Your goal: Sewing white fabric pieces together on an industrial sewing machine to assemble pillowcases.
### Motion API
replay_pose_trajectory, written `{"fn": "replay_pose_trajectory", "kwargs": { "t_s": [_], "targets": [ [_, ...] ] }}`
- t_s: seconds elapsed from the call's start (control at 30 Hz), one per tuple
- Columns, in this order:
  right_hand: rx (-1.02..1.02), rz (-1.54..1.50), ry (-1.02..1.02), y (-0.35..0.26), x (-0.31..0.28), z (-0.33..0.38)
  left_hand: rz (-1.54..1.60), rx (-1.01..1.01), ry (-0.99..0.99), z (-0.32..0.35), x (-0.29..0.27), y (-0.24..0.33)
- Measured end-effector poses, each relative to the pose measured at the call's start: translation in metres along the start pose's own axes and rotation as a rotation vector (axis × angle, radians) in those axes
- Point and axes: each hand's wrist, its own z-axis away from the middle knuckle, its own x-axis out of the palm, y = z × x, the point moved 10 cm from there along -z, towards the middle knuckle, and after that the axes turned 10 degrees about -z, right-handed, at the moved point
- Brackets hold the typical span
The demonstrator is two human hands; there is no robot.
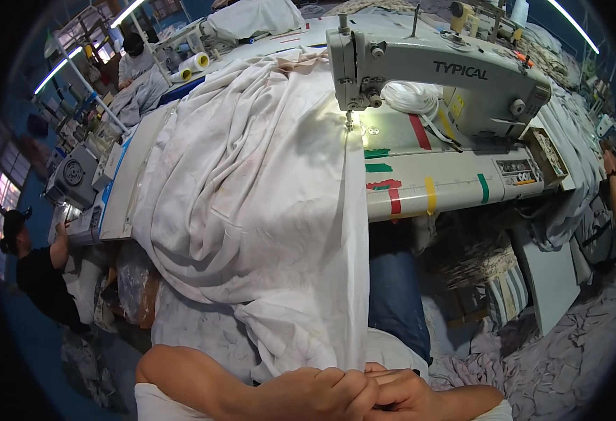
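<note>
A: What's closest?

B: The left hand (322, 393) and right hand (405, 393), touching at the bottom edge. The left is closed, knuckles up, over the near end of the cloth (280, 210).

A: And the right?

B: Its fingers are bent in against the left. The fingertips are hidden, so I can't tell whether it grips cloth too.

A: Where does the cloth go?

B: Its straight right edge runs from the hands up to the needle (350, 123), under the lit head of the sewing machine (504, 78). The rest lies in loose folds across the table and hangs over its front. It's white, with faint stains.

A: What's on the machine bed (459, 184)?

B: Green tape (378, 168), red tape (420, 132) and yellow tape (431, 196). A coil of white strip (409, 98) sits behind the needle, under the arm. An open box (548, 156) stands at the right end.

A: Further off?

B: Two yellow cones (194, 64) beyond the cloth, on the left. A co-worker (44, 281) in a dark top and cap is at the far left, reaching to another machine (76, 175).
</note>
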Motion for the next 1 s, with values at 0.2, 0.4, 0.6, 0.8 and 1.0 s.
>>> {"fn": "replay_pose_trajectory", "kwargs": {
  "t_s": [0.2, 0.4, 0.6, 0.8, 1.0],
  "targets": [
    [0.573, 0.148, -0.314, -0.010, 0.002, -0.037, -0.036, -0.060, -0.019, 0.003, -0.001, -0.009],
    [0.078, 1.139, -0.284, -0.028, -0.013, -0.103, -0.048, -0.063, 0.129, 0.005, -0.019, -0.001],
    [0.150, 0.968, -0.360, -0.028, -0.018, -0.111, 0.556, 0.068, -0.012, -0.009, 0.056, -0.020],
    [0.512, 0.753, 0.056, 0.041, -0.093, -0.027, 0.660, -0.828, -0.219, 0.202, 0.209, -0.127],
    [0.577, 0.772, 0.103, 0.086, -0.117, 0.007, 0.823, -0.745, -0.788, 0.289, 0.256, -0.058]
  ]
}}
